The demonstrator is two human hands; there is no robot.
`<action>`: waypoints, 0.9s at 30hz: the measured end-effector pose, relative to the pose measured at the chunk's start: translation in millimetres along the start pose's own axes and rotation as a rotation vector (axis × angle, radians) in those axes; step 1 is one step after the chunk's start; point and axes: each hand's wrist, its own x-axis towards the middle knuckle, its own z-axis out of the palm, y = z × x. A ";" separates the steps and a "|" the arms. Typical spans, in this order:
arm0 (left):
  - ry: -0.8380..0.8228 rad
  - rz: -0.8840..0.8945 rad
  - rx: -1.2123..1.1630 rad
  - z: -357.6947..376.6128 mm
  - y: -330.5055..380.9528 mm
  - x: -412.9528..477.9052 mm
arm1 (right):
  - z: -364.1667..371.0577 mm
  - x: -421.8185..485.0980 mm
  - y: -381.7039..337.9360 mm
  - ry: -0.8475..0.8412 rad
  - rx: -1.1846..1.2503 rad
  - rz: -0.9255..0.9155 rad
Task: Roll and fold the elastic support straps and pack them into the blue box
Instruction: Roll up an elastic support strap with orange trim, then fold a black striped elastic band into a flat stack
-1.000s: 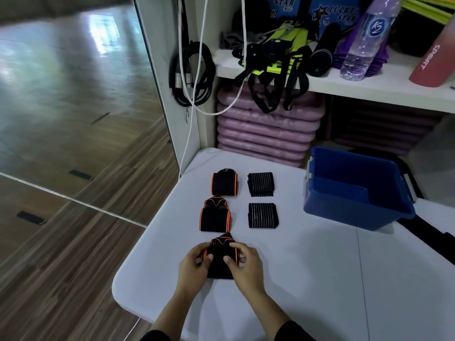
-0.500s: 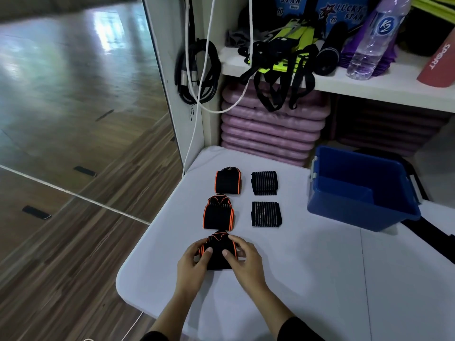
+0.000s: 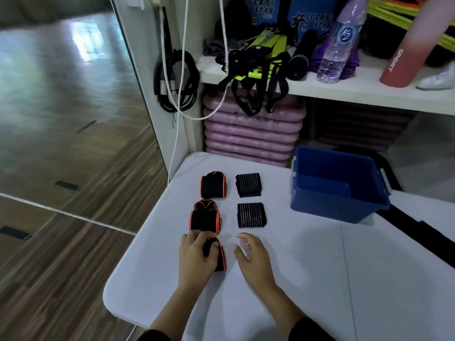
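Head view: the left hand (image 3: 197,257) reaches forward, palm down, on the near strap (image 3: 220,258). Its fingers and thumb are curled round that orange-edged roll, near the table's (image 3: 295,279) left front edge. The right hand (image 3: 253,255) is just beside it, off the strap, fingers loosely bent and holding nothing. Ahead lie the middle strap (image 3: 204,217) and far strap (image 3: 213,185), with the near striped strap (image 3: 251,215) and far striped strap (image 3: 248,184) to their right. The box (image 3: 344,207) stands farther right, well apart from both hands.
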 end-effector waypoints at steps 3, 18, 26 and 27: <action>-0.082 0.099 -0.029 16.7 28.4 8.3 | -33.2 -2.9 9.2 0.115 -0.051 0.004; -0.617 0.108 -0.147 216.0 207.5 -50.8 | -279.0 -86.1 153.3 0.556 -0.169 0.381; -0.733 0.149 -0.178 340.1 323.9 -89.1 | -419.1 -107.0 236.1 0.660 -0.216 0.501; -0.746 0.164 -0.161 353.3 334.8 -91.1 | -432.3 -107.4 244.8 0.653 -0.234 0.504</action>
